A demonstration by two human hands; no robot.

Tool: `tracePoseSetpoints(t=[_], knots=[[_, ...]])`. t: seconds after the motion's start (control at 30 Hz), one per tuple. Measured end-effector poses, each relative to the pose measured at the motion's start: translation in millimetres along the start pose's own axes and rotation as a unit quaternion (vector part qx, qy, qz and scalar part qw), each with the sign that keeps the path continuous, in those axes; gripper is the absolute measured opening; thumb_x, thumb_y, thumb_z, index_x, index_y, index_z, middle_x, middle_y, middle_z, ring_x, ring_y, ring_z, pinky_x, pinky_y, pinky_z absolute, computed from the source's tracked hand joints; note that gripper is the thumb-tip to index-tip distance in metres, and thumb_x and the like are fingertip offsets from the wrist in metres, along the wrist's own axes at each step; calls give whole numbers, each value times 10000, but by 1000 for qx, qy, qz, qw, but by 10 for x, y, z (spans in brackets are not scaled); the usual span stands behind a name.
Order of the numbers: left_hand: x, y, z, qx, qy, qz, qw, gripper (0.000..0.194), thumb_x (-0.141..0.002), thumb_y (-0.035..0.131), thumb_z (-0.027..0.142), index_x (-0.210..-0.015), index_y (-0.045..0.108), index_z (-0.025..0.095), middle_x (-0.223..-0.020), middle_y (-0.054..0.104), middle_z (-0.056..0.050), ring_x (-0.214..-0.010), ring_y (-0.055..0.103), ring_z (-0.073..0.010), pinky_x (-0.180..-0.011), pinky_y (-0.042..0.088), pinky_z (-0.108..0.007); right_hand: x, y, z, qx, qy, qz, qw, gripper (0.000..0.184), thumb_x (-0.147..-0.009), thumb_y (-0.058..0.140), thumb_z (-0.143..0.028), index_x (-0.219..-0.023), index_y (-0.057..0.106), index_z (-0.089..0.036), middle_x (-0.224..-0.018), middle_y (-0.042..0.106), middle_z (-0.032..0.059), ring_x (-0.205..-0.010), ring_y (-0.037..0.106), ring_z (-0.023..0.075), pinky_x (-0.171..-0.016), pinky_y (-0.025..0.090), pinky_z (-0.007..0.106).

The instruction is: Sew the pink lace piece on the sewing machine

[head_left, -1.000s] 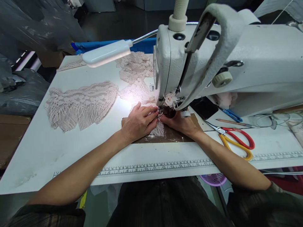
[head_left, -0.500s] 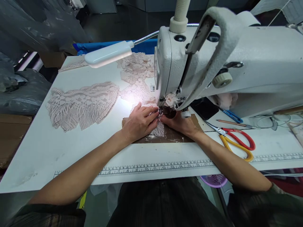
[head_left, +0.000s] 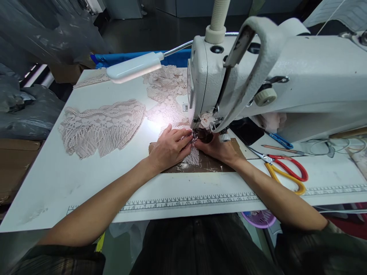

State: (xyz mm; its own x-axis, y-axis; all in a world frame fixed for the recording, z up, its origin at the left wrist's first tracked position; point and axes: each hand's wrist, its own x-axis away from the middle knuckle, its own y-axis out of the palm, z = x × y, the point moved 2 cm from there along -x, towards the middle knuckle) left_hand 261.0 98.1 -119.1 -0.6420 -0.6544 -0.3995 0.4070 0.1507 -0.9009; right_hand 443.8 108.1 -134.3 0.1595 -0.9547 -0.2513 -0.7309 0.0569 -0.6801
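My left hand [head_left: 171,147] lies palm down on a pale pink lace piece [head_left: 193,156], fingers stretched toward the needle area of a white sewing machine [head_left: 200,76]. Opposite it, my right hand [head_left: 219,149] grips the lace edge by the presser foot [head_left: 195,133]. The thumb shows, while the other fingers are partly hidden behind the machine head. The lace runs under the foot and back across the lit tabletop. Beneath the hands is a brown taped plate [head_left: 210,164].
A larger lace piece [head_left: 103,128] lies at left, with a lace heap [head_left: 166,82] behind. A white lamp [head_left: 136,68] hangs over the table. Right of the machine head are a black phone [head_left: 248,131], red-and-yellow scissors [head_left: 286,170], blue snips [head_left: 279,140] and a pencil [head_left: 282,149].
The view has shifted very slightly. Both hands and the lace keep nearly the same place by the presser foot.
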Motion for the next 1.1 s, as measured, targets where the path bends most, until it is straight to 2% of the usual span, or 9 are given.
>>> tracePoseSetpoints(t=[0.23,0.37,0.43,0.57,0.63,0.7,0.8,0.93,1.1], knots=[[9,6,-7,3,0,4,1000,253,-973,478,276,-1110,670,184,-1141,693,-102,-906,658,-218,-902,499,-503,-19,2,-10,-6,-17,-15,1000,200,-710,715,-279,-882,640,-208,-961,709,73,-1029,606,276,-970,447,465],[18,17,-4,-3,13,14,1000,252,-973,484,271,-1121,662,169,-1171,686,-109,-937,657,-226,-930,493,-513,-21,-40,-37,-3,-24,-18,1000,129,-715,715,-271,-787,629,-208,-909,708,65,-1027,614,270,-980,448,454],[26,21,0,-7,18,18,1000,251,-970,495,273,-1129,657,165,-1201,671,-122,-973,649,-237,-953,484,-528,-32,-96,-50,-19,-9,-39,999,146,-721,720,-307,-769,628,-205,-855,701,55,-952,636,260,-917,485,428],[43,5,-11,-26,10,21,999,241,-959,530,298,-1145,639,189,-1241,639,-128,-1013,623,-250,-906,504,-509,-67,-312,-45,-69,68,-30,995,320,-727,725,-395,-956,649,-184,-902,704,59,-808,650,232,-748,524,375],[45,-30,-14,-34,21,19,999,252,-960,542,328,-1154,624,191,-1224,639,-128,-1011,618,-252,-859,514,-485,-66,-433,-44,-52,96,-26,994,288,-743,701,-352,-963,660,-171,-859,698,57,-755,640,224,-698,510,357],[44,-90,-6,-31,40,18,999,255,-970,533,349,-1127,631,174,-1151,660,-130,-965,623,-247,-809,522,-461,-43,-512,-55,-16,97,-62,993,172,-754,660,-278,-882,683,-165,-719,661,34,-657,606,206,-635,481,334],[48,-205,34,27,72,-21,997,230,-981,513,308,-1025,676,151,-1010,685,-114,-887,635,-213,-772,544,-395,24,-535,-76,2,70,-113,991,138,-772,581,-196,-812,710,-169,-586,593,0,-554,542,167,-575,438,301],[85,-312,70,132,81,-134,979,230,-940,576,312,-1048,697,149,-1058,681,-119,-962,650,-208,-793,571,-335,135,-417,-74,-26,0,-129,991,247,-818,520,-197,-917,744,-179,-680,634,4,-590,560,145,-607,463,286],[108,-292,-18,214,60,-118,968,189,-918,621,327,-900,724,171,-1032,690,-107,-960,661,-201,-823,577,-342,254,-239,-34,-11,-150,-108,983,334,-859,507,-202,-1092,745,-227,-1045,640,82,-930,627,196,-901,512,384]])
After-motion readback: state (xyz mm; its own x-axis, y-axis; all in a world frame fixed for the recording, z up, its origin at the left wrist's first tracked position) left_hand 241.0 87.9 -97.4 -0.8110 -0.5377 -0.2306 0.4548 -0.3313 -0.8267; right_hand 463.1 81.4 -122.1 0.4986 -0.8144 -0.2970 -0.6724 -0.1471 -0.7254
